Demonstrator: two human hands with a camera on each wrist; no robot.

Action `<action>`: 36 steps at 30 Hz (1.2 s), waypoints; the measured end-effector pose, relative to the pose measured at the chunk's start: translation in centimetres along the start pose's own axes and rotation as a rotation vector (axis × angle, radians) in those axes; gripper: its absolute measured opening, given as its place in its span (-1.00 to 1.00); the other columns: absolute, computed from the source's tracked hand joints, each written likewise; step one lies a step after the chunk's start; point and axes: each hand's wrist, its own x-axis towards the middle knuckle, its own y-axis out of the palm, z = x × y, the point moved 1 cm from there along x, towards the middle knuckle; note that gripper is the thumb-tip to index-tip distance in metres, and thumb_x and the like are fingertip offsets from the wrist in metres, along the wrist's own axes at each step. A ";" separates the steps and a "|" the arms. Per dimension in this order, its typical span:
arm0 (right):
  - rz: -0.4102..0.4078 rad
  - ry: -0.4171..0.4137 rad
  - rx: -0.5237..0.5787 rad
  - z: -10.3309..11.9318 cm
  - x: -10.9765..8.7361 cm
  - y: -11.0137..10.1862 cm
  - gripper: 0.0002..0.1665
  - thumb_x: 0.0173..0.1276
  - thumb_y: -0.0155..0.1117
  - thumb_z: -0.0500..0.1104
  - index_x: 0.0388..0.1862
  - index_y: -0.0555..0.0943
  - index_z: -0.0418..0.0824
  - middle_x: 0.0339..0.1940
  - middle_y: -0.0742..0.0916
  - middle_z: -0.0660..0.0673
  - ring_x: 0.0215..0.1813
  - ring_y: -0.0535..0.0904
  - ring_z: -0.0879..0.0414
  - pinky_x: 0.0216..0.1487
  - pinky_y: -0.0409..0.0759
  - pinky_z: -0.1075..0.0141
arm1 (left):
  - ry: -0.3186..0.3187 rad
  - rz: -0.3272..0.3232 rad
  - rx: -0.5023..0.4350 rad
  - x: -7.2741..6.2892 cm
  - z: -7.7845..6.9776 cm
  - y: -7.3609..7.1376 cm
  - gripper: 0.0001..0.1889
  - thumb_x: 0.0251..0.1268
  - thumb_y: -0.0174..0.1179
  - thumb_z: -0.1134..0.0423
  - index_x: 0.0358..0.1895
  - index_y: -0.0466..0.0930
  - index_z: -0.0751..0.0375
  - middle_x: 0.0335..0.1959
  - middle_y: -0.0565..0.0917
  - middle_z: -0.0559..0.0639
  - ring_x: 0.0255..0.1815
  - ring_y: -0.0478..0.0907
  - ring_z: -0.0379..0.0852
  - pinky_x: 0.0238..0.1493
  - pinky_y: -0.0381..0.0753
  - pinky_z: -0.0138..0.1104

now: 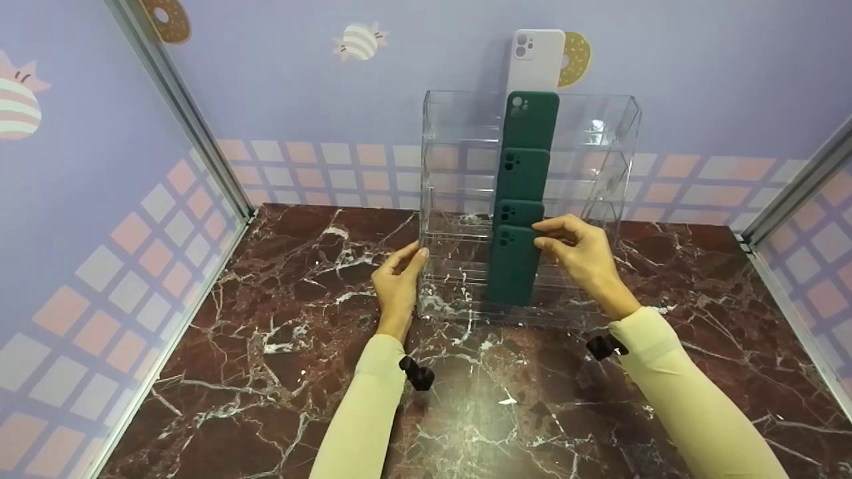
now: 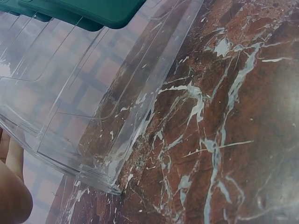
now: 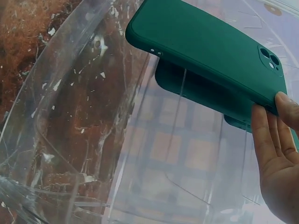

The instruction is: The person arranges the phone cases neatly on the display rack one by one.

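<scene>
A clear stepped plastic display rack (image 1: 459, 229) stands on the marbled table, with a column of phone cases in its tiers. My right hand (image 1: 586, 256) pinches the upper right corner of the lowest, front green phone case (image 1: 514, 266) between thumb and fingers. Behind it rise more green phone cases (image 1: 530, 123) and, at the top, a white phone case (image 1: 538, 66). My left hand (image 1: 397, 283) holds the rack's left side edge with thumb and fingers. In the right wrist view the pinched phone case (image 3: 201, 46) overlaps another green one behind it.
Dark red marbled tabletop (image 1: 279, 372) with white veins spreads in front of the rack. A patterned lilac wall (image 1: 299, 86) stands close behind it, and side walls close in left and right. A small black wrist camera (image 1: 417, 374) sits on the left sleeve.
</scene>
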 end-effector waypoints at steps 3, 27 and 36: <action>0.005 -0.007 -0.021 0.9 -0.3 0.2 -0.74 0.39 0.43 -0.50 0.04 0.75 -0.48 -0.11 0.79 -0.40 -0.23 0.71 0.25 -0.32 0.60 0.49 | -0.003 0.001 0.003 0.0 0.0 0.0 -0.74 0.31 0.49 0.43 0.01 0.79 0.47 -0.20 0.84 0.12 -0.21 0.74 -0.16 -0.12 0.68 -0.39; 0.035 0.028 0.051 -2.7 -1.7 1.9 -0.75 0.33 0.51 -0.46 -0.02 0.81 -0.37 -0.09 0.80 -0.29 -0.14 0.76 0.25 -0.09 0.68 0.45 | 0.004 -0.004 0.011 -0.2 -0.1 0.0 -0.78 0.30 0.49 0.43 -0.02 0.83 0.41 -0.21 0.84 0.12 -0.22 0.75 -0.16 -0.13 0.69 -0.38; 0.033 0.044 0.049 -3.1 -2.0 1.9 -0.75 0.36 0.48 -0.45 0.02 0.81 -0.36 -0.08 0.79 -0.29 -0.08 0.79 -0.05 -0.08 0.70 0.42 | -0.005 0.011 0.005 -0.2 -0.2 -0.1 -0.76 0.33 0.48 0.42 0.02 0.81 0.42 -0.18 0.84 0.13 -0.19 0.76 -0.14 -0.08 0.70 -0.35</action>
